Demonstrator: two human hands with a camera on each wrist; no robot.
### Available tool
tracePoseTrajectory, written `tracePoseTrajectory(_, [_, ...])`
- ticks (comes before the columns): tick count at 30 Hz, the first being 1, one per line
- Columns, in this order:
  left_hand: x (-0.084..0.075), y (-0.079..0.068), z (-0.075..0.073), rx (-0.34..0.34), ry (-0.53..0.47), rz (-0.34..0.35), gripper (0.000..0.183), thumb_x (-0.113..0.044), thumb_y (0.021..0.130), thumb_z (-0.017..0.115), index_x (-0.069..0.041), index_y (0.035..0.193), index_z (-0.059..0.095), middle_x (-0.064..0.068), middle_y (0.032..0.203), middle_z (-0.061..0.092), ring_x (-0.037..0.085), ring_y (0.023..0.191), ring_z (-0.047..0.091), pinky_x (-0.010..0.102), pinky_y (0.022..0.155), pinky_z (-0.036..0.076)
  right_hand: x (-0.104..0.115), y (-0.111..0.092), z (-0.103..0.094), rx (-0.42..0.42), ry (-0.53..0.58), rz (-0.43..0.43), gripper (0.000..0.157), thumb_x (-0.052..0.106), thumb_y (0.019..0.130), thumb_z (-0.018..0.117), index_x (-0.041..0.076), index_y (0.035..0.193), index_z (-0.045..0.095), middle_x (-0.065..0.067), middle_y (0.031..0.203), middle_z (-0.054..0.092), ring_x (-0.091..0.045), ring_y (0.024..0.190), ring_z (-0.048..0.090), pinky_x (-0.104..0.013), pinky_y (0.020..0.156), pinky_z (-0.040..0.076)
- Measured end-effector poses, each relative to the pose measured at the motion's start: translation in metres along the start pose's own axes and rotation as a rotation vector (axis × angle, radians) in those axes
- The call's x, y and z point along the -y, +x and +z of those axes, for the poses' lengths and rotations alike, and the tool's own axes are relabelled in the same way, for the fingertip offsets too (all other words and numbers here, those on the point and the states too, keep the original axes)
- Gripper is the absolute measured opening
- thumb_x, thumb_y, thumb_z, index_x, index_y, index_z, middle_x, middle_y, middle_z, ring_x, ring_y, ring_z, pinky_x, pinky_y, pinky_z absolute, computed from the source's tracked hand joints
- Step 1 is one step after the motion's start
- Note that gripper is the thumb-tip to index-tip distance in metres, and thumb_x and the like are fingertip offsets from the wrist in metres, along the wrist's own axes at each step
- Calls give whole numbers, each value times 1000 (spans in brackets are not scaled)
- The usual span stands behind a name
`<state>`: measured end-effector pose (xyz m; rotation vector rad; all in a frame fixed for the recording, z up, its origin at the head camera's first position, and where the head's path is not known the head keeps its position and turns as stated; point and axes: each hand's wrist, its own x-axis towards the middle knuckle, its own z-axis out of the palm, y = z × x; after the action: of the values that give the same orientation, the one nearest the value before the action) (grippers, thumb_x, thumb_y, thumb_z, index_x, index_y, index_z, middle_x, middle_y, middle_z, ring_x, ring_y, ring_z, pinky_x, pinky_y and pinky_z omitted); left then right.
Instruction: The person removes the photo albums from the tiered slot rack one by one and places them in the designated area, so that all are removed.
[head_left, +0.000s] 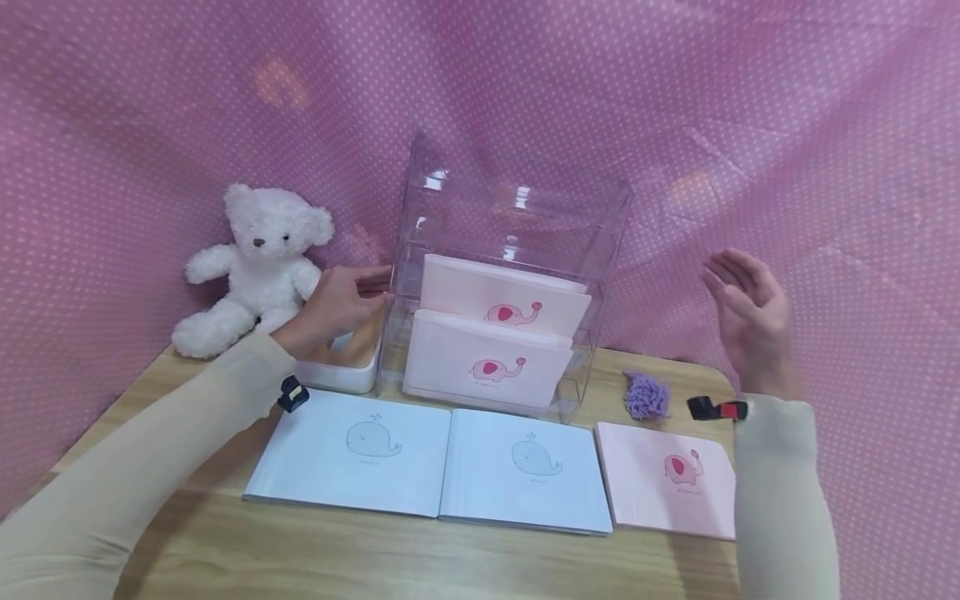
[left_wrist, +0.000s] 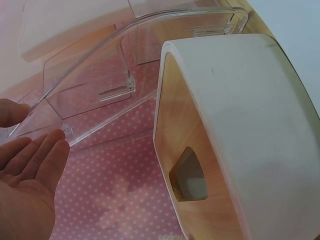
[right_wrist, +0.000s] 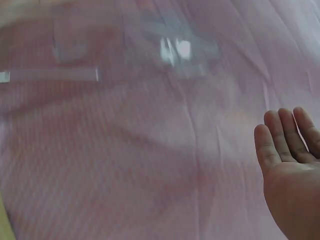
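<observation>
A clear acrylic tiered rack [head_left: 517, 218] stands at the back of the table. It holds a pink elephant booklet [head_left: 457, 285] in one tier and another pink elephant booklet [head_left: 442, 358] in the tier in front. My left hand [head_left: 333, 307] is at the rack's left side, fingers straight; in the left wrist view its thumb and fingertips are close to the clear edge, and I cannot tell whether they touch. Raised to the right of the rack, my right hand [head_left: 756, 317] holds nothing, its fingers extended and apart from the rack.
Two light-blue whale booklets [head_left: 315, 450] [head_left: 525, 500] and a pink elephant booklet [head_left: 637, 487] lie in a row before the rack. Behind them sits a purple yarn bundle [head_left: 647, 395]. A white box with a wooden face [left_wrist: 250, 100] and a white teddy bear [head_left: 262, 279] stand left. Pink dotted cloth [head_left: 862, 167] hangs behind.
</observation>
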<state>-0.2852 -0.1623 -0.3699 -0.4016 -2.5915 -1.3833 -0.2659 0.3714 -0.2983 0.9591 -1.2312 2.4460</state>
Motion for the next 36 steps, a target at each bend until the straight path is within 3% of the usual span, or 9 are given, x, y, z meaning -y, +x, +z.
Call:
tracePoseTrajectory(3, [1,-1,1,3,-9,-10,50,-10,95,70,-3,142,56,19,138,65,35,120,68,41,99,60,-21,10,25,80,-133,56,51,-23,90,51,-17,140,41,-26,135,60,-33,128,60,-36,117,49])
tracePoseTrajectory(7, [5,-4,3,4,-20,-39,51,-11,95,71,-3,143,55,21,135,66,36,122,67,42,101,60,-50,16,51,122,-417,157,54,-17,90,58,-10,142,45,-16,138,61,-24,129,59,-27,115,49])
tracePoseTrajectory(14, [10,-6,7,-18,6,-51,52,-18,93,75,-5,140,59,18,132,69,33,119,69,42,99,61,-95,11,76,177,-758,344,62,0,90,70,5,147,47,-16,150,53,-19,137,54,-21,115,47])
tracePoseTrajectory(18, [8,-5,7,-23,15,-65,48,-20,93,75,-5,138,62,17,128,71,32,117,70,43,98,62,-108,7,80,187,-781,397,61,4,91,70,9,148,48,-18,149,53,-22,135,56,-20,109,52])
tracePoseTrajectory(23, [6,-1,7,-22,12,-69,46,-22,95,73,-5,137,63,17,128,71,32,116,70,43,97,62,-118,6,82,185,-759,423,59,5,91,72,8,146,50,-14,145,59,-14,128,61,-20,100,57])
tracePoseTrajectory(31, [5,0,5,-33,19,-56,45,-19,95,72,-3,136,62,18,126,72,32,115,71,43,97,62,-135,7,87,173,-868,512,55,13,89,76,15,141,57,-11,137,61,-19,111,65,-24,87,63])
tracePoseTrajectory(36, [0,6,1,-29,21,-38,46,-20,96,71,-4,138,61,17,128,71,31,116,70,42,97,62,-139,12,91,130,-903,483,51,14,89,77,17,138,62,-14,130,65,-23,105,68,-27,82,65])
